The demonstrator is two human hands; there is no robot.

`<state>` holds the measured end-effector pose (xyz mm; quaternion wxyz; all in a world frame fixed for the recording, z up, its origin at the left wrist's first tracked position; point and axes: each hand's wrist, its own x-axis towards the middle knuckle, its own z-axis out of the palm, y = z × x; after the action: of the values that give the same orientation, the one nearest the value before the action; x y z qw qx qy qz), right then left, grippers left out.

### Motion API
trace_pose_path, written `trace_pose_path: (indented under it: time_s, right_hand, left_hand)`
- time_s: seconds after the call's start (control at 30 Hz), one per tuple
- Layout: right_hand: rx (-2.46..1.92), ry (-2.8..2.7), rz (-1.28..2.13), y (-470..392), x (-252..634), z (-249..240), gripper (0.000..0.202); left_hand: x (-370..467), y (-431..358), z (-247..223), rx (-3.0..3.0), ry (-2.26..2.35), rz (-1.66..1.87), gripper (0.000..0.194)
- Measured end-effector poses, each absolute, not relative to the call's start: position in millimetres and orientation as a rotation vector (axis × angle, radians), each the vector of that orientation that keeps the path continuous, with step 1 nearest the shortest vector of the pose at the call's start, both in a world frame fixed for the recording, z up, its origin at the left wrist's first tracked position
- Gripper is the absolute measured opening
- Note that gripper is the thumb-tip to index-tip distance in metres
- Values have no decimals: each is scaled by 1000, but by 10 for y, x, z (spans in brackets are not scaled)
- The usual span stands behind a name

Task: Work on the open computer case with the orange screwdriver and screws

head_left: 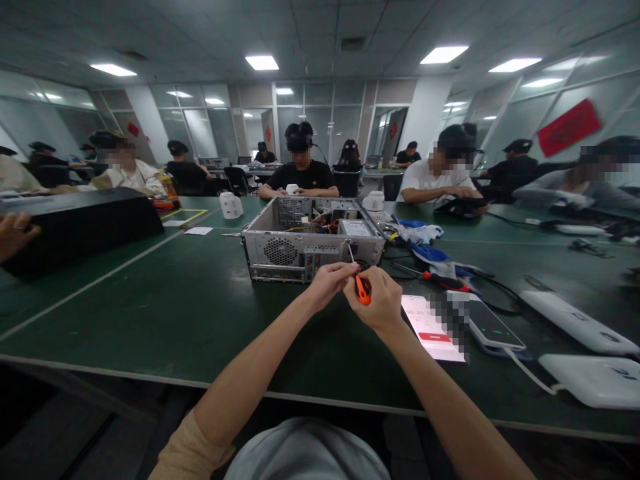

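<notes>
A screwdriver (363,292) with an orange handle is gripped in my right hand (381,297). Its thin metal shaft points up and away, toward the right part of the near panel of an open computer case (260,252). Beside the handle, my left hand (331,281) has its thumb and fingers pinched around the shaft close to the handle. Whether the tip touches the panel or a screw, I cannot tell. The case lies on the table with its top side open, showing cables (320,220) and a silver box-shaped unit (356,228) inside.
On the right lie another screwdriver (445,280), blue-white gloves (423,233), a lit phone (433,330) and white power banks (580,320). A black panel (90,223) stands left, near another person's hand (17,233). Co-workers sit across the green table (165,320).
</notes>
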<state>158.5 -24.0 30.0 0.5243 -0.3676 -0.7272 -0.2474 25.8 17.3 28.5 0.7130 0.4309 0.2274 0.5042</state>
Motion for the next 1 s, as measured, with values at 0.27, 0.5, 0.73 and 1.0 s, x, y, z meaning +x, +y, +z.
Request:
trace_pose_path:
  time_s: [0.27, 0.5, 0.73, 1.0]
  right_hand:
    - [-864, -1666, -667, -239, 1602, 291, 13]
    - [-957, -1755, -673, -297, 1579, 297, 14]
    - [-926, -1745, -687, -290, 1624, 314, 17]
    - [-902, -1704, -701, -237, 1671, 248, 9]
  left_hand:
    - [299, 113, 325, 850, 319, 1028, 24]
    - [271, 154, 317, 794, 357, 1041, 16]
    - [311, 202, 280, 870, 386, 1089, 25]
    - [274, 270, 265, 902, 412, 1007, 19]
